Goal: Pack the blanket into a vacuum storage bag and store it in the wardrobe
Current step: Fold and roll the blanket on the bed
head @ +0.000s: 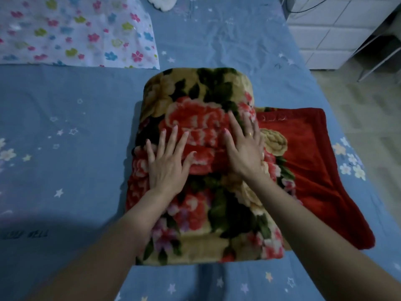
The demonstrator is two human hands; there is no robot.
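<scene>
Pressing flat on the folded blanket [201, 161], mid-bed on the blue star-print sheet [65, 131]. Left hand [167, 164] lying palm down, fingers spread and open, gripping nothing; right hand [245, 148] likewise flat and splayed just beside it, ring showing on one finger. Both resting on the thick floral bundle near its centre, probably squeezing out air and keeping the plush layers from springing open. Red underside flap [308, 161] sticking out to the right from beneath the bundle, lying single-layer on the sheet, likely waiting for one more fold or tuck. Flower-print vacuum storage bag [76, 33] spread flat at the far left corner of the bed, well apart from the blanket, seemingly laid out ready for loading; opening not discernible. Judging the fold nearly finished, bagging not yet begun. Wardrobe not in view. White tiled wall [338, 29] beyond the right edge of the bed.
</scene>
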